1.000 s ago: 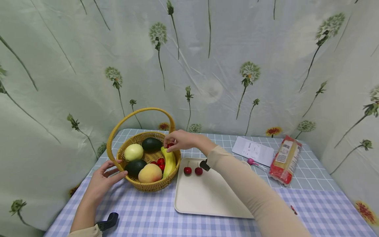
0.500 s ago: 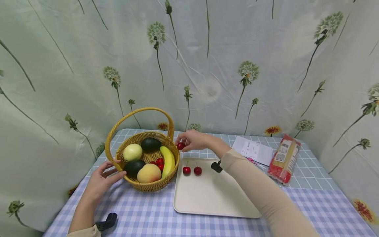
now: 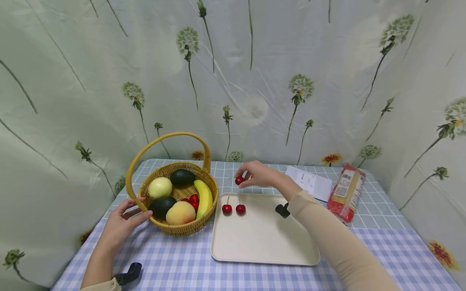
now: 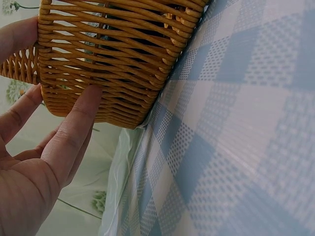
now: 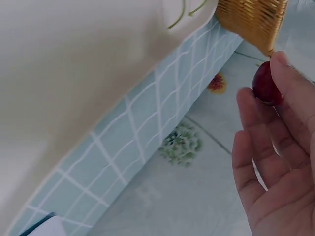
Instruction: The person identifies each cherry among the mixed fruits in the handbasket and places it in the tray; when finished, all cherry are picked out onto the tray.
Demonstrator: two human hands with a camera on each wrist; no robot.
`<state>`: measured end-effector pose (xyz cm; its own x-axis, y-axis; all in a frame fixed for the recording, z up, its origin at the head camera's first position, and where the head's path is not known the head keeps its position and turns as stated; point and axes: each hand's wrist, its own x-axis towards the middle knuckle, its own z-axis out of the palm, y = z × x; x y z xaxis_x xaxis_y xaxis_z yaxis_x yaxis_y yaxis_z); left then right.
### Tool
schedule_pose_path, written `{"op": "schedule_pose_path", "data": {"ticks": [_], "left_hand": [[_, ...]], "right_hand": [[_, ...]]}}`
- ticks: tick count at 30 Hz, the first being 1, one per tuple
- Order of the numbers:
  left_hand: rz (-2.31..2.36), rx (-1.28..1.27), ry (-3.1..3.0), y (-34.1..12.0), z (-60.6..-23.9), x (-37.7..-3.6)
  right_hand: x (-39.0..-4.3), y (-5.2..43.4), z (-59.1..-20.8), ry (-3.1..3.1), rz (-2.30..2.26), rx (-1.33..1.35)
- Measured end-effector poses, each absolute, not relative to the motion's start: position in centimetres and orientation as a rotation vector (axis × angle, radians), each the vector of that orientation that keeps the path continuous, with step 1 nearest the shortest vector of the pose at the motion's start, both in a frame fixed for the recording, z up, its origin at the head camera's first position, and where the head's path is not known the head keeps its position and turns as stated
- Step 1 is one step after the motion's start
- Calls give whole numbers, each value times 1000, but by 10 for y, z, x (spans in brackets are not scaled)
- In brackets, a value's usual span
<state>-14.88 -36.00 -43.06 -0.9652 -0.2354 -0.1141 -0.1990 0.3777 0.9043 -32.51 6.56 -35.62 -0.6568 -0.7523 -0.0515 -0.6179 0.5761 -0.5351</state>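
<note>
My right hand (image 3: pixel 260 174) pinches a dark red cherry (image 3: pixel 239 180) by its fingertips, above the far edge of the cream tray (image 3: pixel 265 242). In the right wrist view the cherry (image 5: pixel 266 84) sits between thumb and fingers. Two stemmed cherries, one left (image 3: pixel 227 209) and one right (image 3: pixel 240 209), lie on the tray. My left hand (image 3: pixel 121 222) rests its extended fingers against the left side of the yellow wicker basket (image 3: pixel 182 230); in the left wrist view a fingertip touches the woven wall. The basket holds a banana (image 3: pixel 204 200), a peach (image 3: pixel 181 213) and several other fruits.
Inside the basket are a pale green round fruit (image 3: pixel 160 187), two dark green fruits and red cherries (image 3: pixel 194 199). A white printed packet (image 3: pixel 309 182) and a red-and-clear noodle pack (image 3: pixel 346 193) lie at the back right. A dandelion-print curtain (image 3: pixel 255 81) stands behind the table.
My right hand has carried the cherry out from over the basket, rightward to above the tray's far edge. My left hand stays at the basket.
</note>
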Motion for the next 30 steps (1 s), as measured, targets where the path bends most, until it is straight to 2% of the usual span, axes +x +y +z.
{"op": "schedule_pose_path", "data": {"ticks": [14, 30], "left_hand": [[-1681, 403, -2586, -361, -430, -149], [-1686, 381, -2564, -360, -430, -149]], "right_hand": [[-319, 97, -387, 2530, -779, -1117], [-306, 107, -414, 2493, -708, -1038]]}}
